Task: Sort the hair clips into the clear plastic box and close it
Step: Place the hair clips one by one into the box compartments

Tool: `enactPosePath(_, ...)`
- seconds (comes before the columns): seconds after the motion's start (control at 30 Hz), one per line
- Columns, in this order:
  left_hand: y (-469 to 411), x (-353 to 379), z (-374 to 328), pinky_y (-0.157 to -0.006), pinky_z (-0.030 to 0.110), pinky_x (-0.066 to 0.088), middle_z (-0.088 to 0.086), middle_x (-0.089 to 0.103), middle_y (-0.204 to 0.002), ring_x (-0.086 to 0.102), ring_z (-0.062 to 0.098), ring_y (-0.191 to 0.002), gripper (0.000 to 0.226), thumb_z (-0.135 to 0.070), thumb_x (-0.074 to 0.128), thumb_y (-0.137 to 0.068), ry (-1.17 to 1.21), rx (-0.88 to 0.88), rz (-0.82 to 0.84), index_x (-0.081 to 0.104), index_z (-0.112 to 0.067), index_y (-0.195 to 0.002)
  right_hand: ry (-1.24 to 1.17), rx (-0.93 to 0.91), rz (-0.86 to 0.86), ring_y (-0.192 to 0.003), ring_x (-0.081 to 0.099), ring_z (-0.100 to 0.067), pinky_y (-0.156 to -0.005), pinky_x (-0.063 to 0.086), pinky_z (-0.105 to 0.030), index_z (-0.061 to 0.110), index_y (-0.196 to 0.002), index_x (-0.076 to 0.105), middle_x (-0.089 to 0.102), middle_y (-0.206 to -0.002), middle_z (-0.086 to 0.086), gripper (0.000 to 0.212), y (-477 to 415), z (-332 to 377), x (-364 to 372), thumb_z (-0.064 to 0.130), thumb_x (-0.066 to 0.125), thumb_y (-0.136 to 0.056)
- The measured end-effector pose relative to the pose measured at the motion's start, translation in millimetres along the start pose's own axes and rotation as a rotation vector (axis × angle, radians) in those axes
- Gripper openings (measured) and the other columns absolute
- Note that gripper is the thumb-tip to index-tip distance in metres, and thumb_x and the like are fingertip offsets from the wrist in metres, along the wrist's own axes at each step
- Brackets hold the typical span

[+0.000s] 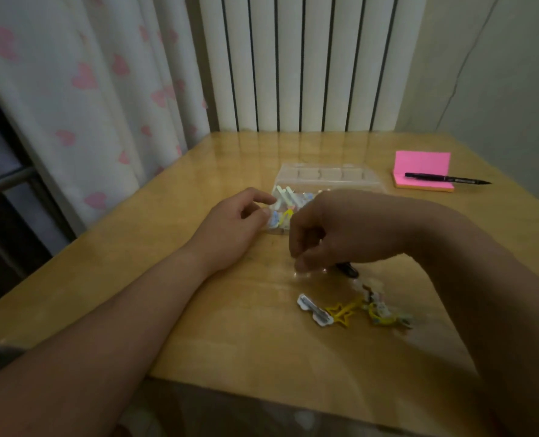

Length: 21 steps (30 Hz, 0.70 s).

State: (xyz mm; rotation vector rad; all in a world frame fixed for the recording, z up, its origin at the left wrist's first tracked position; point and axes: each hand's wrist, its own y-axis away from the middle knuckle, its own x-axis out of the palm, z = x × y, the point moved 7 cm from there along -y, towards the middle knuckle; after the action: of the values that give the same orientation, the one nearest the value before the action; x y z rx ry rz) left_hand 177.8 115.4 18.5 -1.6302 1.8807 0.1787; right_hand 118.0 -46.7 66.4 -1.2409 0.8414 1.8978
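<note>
The clear plastic box (331, 176) lies open at the table's middle, lid tipped back, with several pastel clips (285, 197) inside. My left hand (233, 225) rests on the table, fingertips touching the box's left front corner. My right hand (334, 228) hovers in front of the box with fingers curled down and pinched; whether a clip is between them is hidden. A black clip (348, 269) peeks out just beneath it. Nearer me lie loose clips: a white one (312, 310), a yellow star one (343, 312) and a small colourful heap (383, 307).
A pink sticky-note pad (422, 171) with a black pen (447, 178) on it sits at the back right. The wooden table (198, 326) ends near me; a curtain hangs at left and a white radiator stands behind.
</note>
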Motion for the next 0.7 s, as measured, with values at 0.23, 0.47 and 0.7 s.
enactPosePath(0.23,-2.8,-0.8,4.2,-0.078,0.024,0.047,-0.004,0.07,-0.094,0.059,0.005,-0.08,0.02,-0.028,0.062,-0.104,-0.008,0.003,0.0,0.073,-0.031,-0.121,0.066,-0.013,0.266,-0.071,0.069,0.0,-0.062,0.049,-0.019,0.031,-0.095,0.074,0.077,-0.083,0.015,0.02,3.4,17.4,29.8,0.045,0.084,-0.085)
enactPosePath(0.47,-2.4,0.2,4.3,-0.088,0.034,0.052,-0.003,0.072,-0.095,0.066,0.015,-0.089,0.02,-0.029,0.062,-0.103,0.025,-0.004,0.008,0.073,-0.033,-0.12,0.018,-0.037,0.274,-0.064,0.061,0.002,-0.057,0.046,-0.015,0.027,-0.094,0.072,0.074,-0.081,0.012,0.013,1.8,17.8,30.7,0.035,0.081,-0.089)
enactPosePath(0.7,-4.7,-2.0,7.5,-0.091,0.037,0.054,0.002,0.072,-0.1,0.068,0.018,-0.095,0.023,-0.029,0.061,-0.103,0.05,-0.032,-0.014,0.067,-0.033,-0.125,-0.356,-0.016,-0.288,-0.076,0.068,-0.001,-0.067,0.05,-0.017,0.03,-0.096,0.075,0.074,-0.088,0.012,0.003,-7.9,-2.5,-12.8,0.029,0.072,-0.097)
